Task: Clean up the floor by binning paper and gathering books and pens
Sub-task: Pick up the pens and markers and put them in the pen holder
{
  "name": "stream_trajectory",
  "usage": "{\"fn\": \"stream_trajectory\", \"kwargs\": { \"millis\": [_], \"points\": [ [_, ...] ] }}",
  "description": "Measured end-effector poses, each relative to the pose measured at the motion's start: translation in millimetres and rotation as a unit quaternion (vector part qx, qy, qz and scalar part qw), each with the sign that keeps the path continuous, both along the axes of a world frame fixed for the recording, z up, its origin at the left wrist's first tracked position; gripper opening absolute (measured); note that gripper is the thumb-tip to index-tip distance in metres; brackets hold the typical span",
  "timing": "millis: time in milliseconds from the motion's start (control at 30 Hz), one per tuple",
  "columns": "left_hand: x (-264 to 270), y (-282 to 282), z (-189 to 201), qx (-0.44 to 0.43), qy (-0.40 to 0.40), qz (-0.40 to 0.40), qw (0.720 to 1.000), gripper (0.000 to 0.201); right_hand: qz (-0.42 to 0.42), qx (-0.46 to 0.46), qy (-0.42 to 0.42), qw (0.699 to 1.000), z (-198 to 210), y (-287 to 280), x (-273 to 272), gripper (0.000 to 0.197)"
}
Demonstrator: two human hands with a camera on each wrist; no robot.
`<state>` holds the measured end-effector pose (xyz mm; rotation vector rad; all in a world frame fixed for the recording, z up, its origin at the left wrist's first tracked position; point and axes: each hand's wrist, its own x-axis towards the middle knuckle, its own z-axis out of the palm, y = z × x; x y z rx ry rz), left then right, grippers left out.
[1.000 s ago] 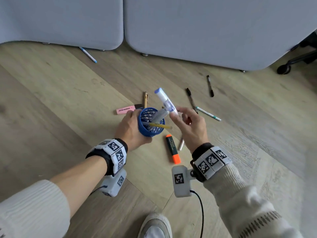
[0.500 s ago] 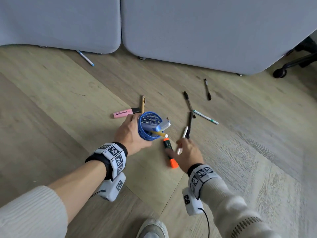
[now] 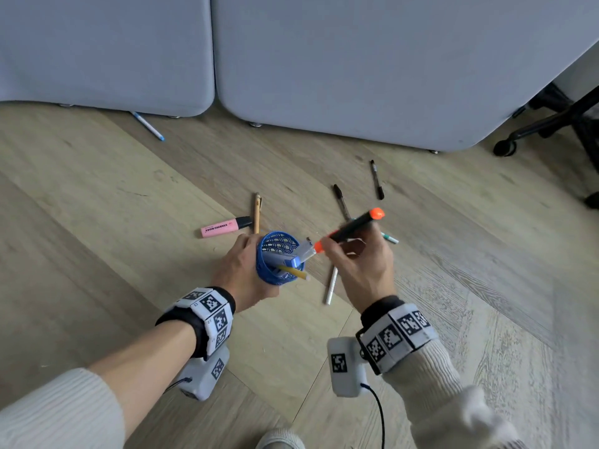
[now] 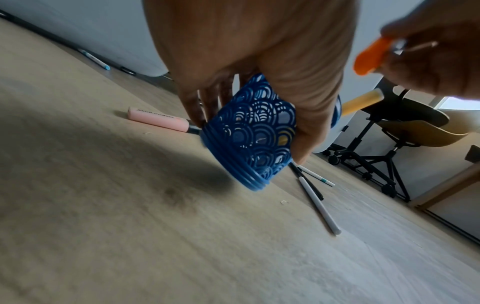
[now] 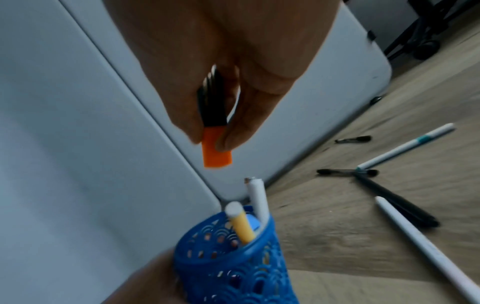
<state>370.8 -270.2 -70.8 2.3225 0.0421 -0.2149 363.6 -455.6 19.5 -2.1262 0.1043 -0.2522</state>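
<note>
Right hand [image 3: 359, 270] has come up off the floor with the orange highlighter [image 3: 353, 227], which lay just right of the pen cup [image 3: 279, 259] half a second ago; grip is pinched on its near end, orange tip just above the cup mouth. Left hand [image 3: 241, 273] stays wrapped round the cup, tilted, yellow and white pens already inside. So one more item is about to go in. Pink highlighter [image 3: 222, 227] left of the cup reads "STABILO BOSS". White pen [image 3: 331, 286] and black pens [image 3: 376, 179] remain on the floor [image 3: 97, 238]. No paper or books in view.
</note>
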Motion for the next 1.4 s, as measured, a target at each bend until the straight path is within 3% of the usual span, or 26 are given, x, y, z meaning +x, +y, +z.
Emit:
{"fn": "stream_trajectory", "kwargs": {
  "millis": [67,100,200,267,333,467,533,600,700,767,833,900,1000,1067,1133,1267,1333,1400],
  "points": [
    [2,-5,3,-0.004,0.003,-0.015,1.000,0.077,0.067,0.001,0.017,0.998,8,9,2,0.031],
    [3,-6,4,-0.003,0.001,-0.014,1.000,0.075,0.059,0.007,0.017,0.998,6,9,2,0.036],
    [4,-3,6,-0.005,0.006,0.010,1.000,0.077,-0.063,0.017,0.036,0.997,-21,-16,13,0.048],
    [3,2,5,0.000,0.003,0.008,1.000,0.083,-0.099,-0.084,0.135,0.982,-49,-36,20,0.052],
    [4,6,2,0.001,-0.002,0.000,1.000,0.085,-0.079,-0.222,0.243,0.941,-77,-46,20,0.050],
    [8,3,-4,0.013,0.000,-0.012,1.000,0.080,-0.002,-0.334,0.318,0.887,-110,-47,13,0.033],
    [10,0,-7,0.013,0.003,-0.005,1.000,0.078,0.007,-0.313,0.336,0.889,-113,-47,14,0.023],
    [12,-2,-10,0.004,0.006,0.005,1.000,0.077,-0.012,-0.262,0.331,0.906,-111,-49,19,0.027],
    [14,-3,-10,-0.006,0.011,0.009,1.000,0.080,-0.079,-0.142,0.275,0.948,-107,-51,35,0.020],
    [16,-1,-10,-0.008,0.020,0.003,1.000,0.082,-0.118,-0.135,0.250,0.951,-106,-54,49,0.019],
    [18,1,-9,-0.002,0.028,-0.007,1.000,0.082,-0.119,-0.220,0.273,0.929,-104,-57,62,0.028],
    [17,2,-10,-0.001,0.033,-0.006,0.999,0.083,-0.078,-0.311,0.331,0.888,-104,-56,71,0.039],
    [17,2,-10,0.000,0.033,0.000,0.999,0.087,-0.017,-0.365,0.385,0.847,-103,-54,82,0.037],
    [18,2,-10,0.003,0.040,-0.003,0.999,0.090,0.008,-0.366,0.401,0.840,-96,-54,84,0.031],
    [19,0,-8,0.013,0.046,-0.005,0.999,0.091,0.001,-0.321,0.389,0.863,-83,-56,83,0.029],
    [25,-10,-2,0.042,0.065,-0.008,0.997,0.081,-0.043,-0.077,0.211,0.973,-36,-48,71,0.021],
    [29,-17,2,0.057,0.069,-0.013,0.996,0.067,-0.010,0.012,0.130,0.991,-8,-33,60,0.014],
    [31,-24,8,0.074,0.067,-0.028,0.995,0.063,0.046,0.040,0.112,0.992,8,-18,52,0.014]
  ]
}}
